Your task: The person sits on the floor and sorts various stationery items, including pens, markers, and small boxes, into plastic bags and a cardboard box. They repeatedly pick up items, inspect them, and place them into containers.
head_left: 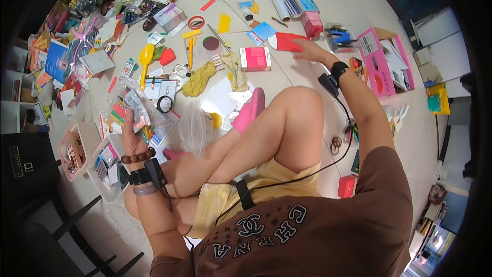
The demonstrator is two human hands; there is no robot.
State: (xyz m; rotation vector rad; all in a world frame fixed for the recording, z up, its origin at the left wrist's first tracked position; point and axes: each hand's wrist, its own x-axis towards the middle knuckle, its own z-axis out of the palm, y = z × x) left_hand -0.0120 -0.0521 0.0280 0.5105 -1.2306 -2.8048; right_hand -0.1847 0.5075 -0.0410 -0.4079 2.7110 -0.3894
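In my left hand [134,141] is a crumpled clear plastic bag [137,106], gripped by its side; colourful small pieces show in and around it. My right hand [313,54] reaches out to the far right with its fingers apart. Its fingertips overlap the near edge of a flat red piece with a white rounded end [288,42] on the floor; I cannot tell whether they touch it. A pink and white box [255,59] stands to the left of that hand. Beside my left shin is a translucent plastic container [193,129].
Loose items cover the floor ahead: a yellow scoop [146,55], an olive cloth [200,80], a black tape roll [164,104]. Two bins, one a white bin [110,190], stand at left. A pink box [380,66] stands at right. A black cable [307,175] crosses my lap.
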